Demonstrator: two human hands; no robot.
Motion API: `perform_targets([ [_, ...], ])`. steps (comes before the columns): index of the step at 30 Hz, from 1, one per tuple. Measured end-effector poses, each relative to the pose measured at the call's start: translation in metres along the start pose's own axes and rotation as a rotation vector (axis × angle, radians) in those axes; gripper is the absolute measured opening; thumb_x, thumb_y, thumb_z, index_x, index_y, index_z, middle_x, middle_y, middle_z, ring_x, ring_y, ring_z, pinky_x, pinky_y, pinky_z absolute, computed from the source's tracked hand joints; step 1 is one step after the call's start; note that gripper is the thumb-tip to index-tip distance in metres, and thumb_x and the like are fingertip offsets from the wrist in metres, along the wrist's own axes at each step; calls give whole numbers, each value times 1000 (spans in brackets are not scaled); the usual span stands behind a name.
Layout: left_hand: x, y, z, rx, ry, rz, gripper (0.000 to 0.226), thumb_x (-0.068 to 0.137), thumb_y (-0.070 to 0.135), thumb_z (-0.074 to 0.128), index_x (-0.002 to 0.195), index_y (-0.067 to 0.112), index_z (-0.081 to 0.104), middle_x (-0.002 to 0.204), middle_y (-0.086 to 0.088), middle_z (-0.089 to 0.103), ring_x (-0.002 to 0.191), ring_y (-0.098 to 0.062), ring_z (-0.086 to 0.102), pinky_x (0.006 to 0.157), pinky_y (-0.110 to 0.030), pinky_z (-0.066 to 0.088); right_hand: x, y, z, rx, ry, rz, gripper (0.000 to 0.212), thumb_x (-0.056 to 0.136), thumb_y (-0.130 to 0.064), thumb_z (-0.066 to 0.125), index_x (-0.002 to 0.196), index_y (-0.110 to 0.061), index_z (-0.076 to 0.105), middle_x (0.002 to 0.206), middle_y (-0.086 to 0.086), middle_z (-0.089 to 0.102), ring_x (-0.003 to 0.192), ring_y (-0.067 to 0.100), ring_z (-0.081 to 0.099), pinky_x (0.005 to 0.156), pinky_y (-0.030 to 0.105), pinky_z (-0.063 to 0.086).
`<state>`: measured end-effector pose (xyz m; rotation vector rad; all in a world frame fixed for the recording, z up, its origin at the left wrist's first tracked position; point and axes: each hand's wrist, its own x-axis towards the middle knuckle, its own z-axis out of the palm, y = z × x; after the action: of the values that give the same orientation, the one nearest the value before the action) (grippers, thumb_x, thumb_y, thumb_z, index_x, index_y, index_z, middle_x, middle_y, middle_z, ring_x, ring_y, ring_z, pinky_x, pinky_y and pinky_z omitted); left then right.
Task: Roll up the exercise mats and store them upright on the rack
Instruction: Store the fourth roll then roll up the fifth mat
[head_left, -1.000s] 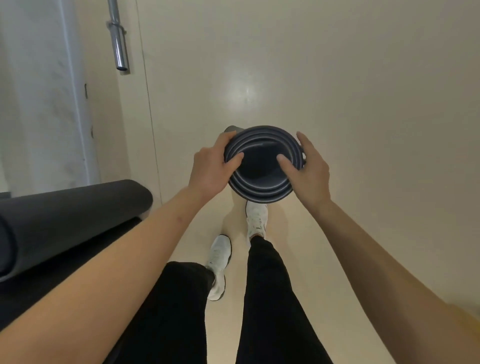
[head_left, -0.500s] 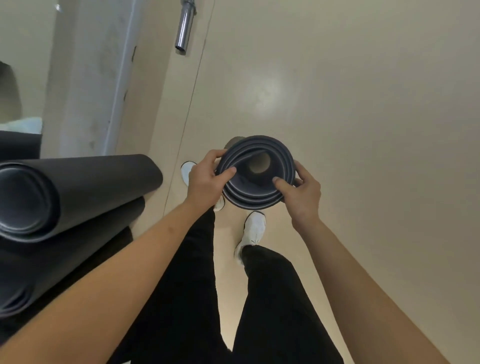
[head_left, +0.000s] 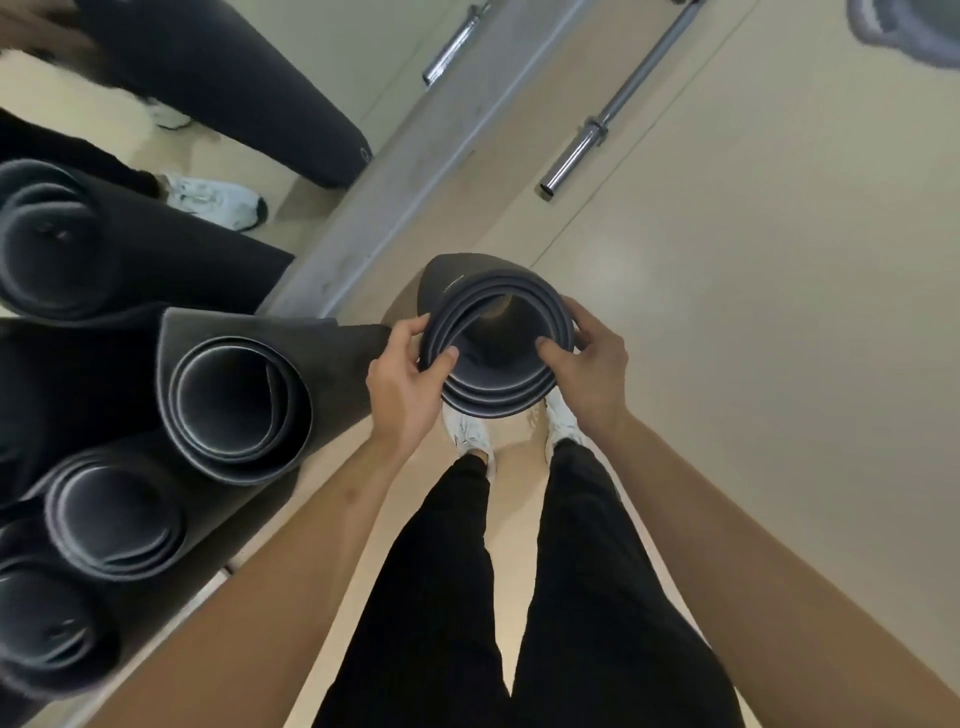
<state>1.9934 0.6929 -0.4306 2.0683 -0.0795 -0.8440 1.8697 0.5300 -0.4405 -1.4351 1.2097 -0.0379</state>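
Observation:
I hold a rolled dark grey mat (head_left: 498, 332) upright in front of me and look down into its open top end. My left hand (head_left: 405, 384) grips its left rim, thumb inside the roll. My right hand (head_left: 587, 369) grips the right rim the same way. The mat's lower end is hidden below the roll, above my white shoes (head_left: 467, 431). To the left, several other rolled dark mats (head_left: 239, 395) stand close together, their open ends facing me. The nearest of them almost touches my left hand.
A grey strip (head_left: 395, 197) runs along the beige floor by a mirror on the left, which reflects a mat and a shoe (head_left: 213, 200). A chrome barbell (head_left: 597, 135) lies on the floor beyond the mat. A grey object (head_left: 904, 26) sits at the top right corner.
The view has swung left and I have stepped closer to the stored mats, so more of them show. Both hands keep the same grip on the roll's rim.

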Motion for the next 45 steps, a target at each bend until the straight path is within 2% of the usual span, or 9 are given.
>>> perform_targets([
  [5,33,19,-27,-4,219,-72,41,91,18,75,130,18,62,106,8,76,102,-4,72,101,-38,55,55,-54,41,-73,-149,-50,51,78,-18,71,124,-40,68,89,-11,75,85,13,72,83,44,61],
  [9,56,27,-54,76,371,-119,33,94,22,71,126,24,63,94,17,72,93,-3,69,96,-30,54,80,-88,82,-106,-248,-62,49,70,-22,70,95,-64,66,79,0,75,79,29,73,75,50,62],
  [14,81,36,-96,193,424,-105,37,97,17,68,133,17,60,108,8,69,93,-6,63,76,-9,44,87,-114,129,-140,-275,-61,49,71,-19,68,116,-38,69,75,5,72,73,29,72,70,49,63],
  [20,106,32,-136,366,422,-119,39,97,19,67,135,14,59,110,-2,73,98,-20,68,88,-29,48,82,-128,163,-147,-335,-34,39,82,-17,73,113,-37,58,94,3,71,83,26,73,68,47,64],
  [25,116,0,-158,665,265,-172,50,102,28,59,147,10,48,112,-18,72,107,-42,65,94,-49,48,80,-117,174,-135,-548,111,41,93,-20,73,131,-16,57,116,13,67,98,30,72,64,29,63],
  [31,128,12,-183,847,166,-147,61,94,55,63,146,25,49,119,-11,71,111,-39,65,79,-40,45,88,-122,191,-290,-462,3,29,95,-35,68,119,-24,59,111,4,67,100,31,69,86,48,61],
  [34,120,3,-182,830,203,-162,74,91,64,62,150,21,46,119,-11,71,113,-37,65,86,-44,49,90,-121,191,-372,-447,-73,28,91,-38,70,114,-27,58,109,4,68,101,28,67,91,50,59],
  [39,112,-9,-176,745,299,-122,87,87,66,65,153,15,40,127,-12,69,120,-36,62,103,-51,47,92,-122,190,-457,-420,-89,52,88,-39,73,132,-17,57,122,7,67,110,27,65,94,51,57],
  [45,97,-20,-177,691,382,-77,84,86,62,69,151,16,42,130,-10,68,119,-34,63,101,-52,49,84,-124,185,-505,-445,-99,56,87,-40,73,137,-20,56,121,7,67,109,27,65,95,51,56],
])
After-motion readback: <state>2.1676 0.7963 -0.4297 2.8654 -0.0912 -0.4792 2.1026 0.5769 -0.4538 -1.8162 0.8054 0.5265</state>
